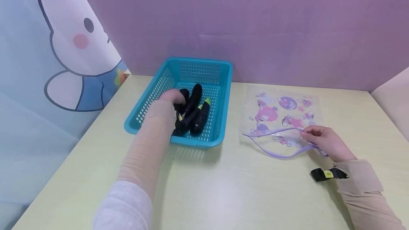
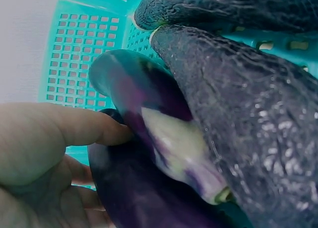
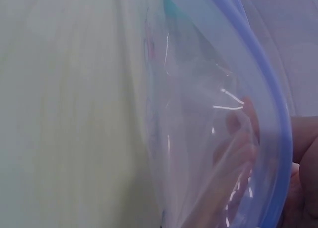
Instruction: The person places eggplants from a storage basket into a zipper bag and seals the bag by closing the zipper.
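Observation:
My left hand [image 1: 173, 96] reaches into a teal plastic basket [image 1: 226, 102] holding several dark eggplants [image 1: 200, 118]. In the left wrist view, the thumb [image 2: 99, 128] presses on a smooth purple eggplant [image 2: 134, 188] while the other fingers curl at its side, partly hidden. Against it lies another eggplant [image 2: 149, 99] with a pale patch, beside larger dark pieces [image 2: 238, 104] with wrinkled surfaces. On the right, my right hand [image 1: 322, 141] pinches the purple-edged mouth of a clear printed zip bag [image 1: 266, 114]. That mouth gapes, and fingers show through the plastic in the right wrist view.
Both basket and bag lie on a pale wooden table [image 1: 204, 194]. A purple backdrop [image 1: 255, 27] rises behind them, with a blue cartoon curtain [image 1: 22, 116] at the left. A black strap [image 1: 329, 174] juts from the right wrist.

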A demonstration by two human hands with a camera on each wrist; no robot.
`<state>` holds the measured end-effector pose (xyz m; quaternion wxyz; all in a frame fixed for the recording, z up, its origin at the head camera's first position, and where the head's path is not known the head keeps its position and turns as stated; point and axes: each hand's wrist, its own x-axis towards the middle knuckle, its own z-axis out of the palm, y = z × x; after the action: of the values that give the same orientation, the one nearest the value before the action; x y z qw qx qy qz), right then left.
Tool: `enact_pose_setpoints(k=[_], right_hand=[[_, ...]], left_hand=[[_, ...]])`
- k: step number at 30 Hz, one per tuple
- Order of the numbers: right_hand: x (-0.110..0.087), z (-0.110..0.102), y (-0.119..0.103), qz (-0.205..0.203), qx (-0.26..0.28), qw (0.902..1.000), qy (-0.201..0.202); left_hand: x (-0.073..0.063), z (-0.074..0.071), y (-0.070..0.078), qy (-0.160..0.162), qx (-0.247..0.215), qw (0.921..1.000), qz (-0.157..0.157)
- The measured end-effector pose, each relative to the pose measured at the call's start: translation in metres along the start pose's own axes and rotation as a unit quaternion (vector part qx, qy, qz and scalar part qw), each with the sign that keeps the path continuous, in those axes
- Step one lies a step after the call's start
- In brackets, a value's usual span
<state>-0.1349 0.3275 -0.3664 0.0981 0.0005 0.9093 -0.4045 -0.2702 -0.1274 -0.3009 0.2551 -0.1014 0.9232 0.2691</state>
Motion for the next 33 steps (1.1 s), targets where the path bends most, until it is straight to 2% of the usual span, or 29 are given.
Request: enact_pose_setpoints(k=[13, 18, 24, 33], right_hand=[[0.002, 0.000, 0.001, 0.002, -0.004, 1.0000, -0.002], [0.003, 0.001, 0.001, 0.003, -0.006, 1.0000, -0.001], [0.003, 0.002, 0.002, 0.003, -0.005, 1.0000, 0.001], [0.003, 0.001, 0.002, 0.007, -0.009, 0.9999, -0.001]], left_hand=[[0.010, -0.002, -0.002, 0.000, 0.010, 0.9998, 0.016], [0.009, -0.006, -0.001, 0.005, 0.016, 0.9996, 0.023], [0.001, -0.010, 0.002, 0.027, 0.031, 0.9979, 0.049], [0.005, -0.012, 0.000, 0.084, -0.010, 0.9937, 0.074]])
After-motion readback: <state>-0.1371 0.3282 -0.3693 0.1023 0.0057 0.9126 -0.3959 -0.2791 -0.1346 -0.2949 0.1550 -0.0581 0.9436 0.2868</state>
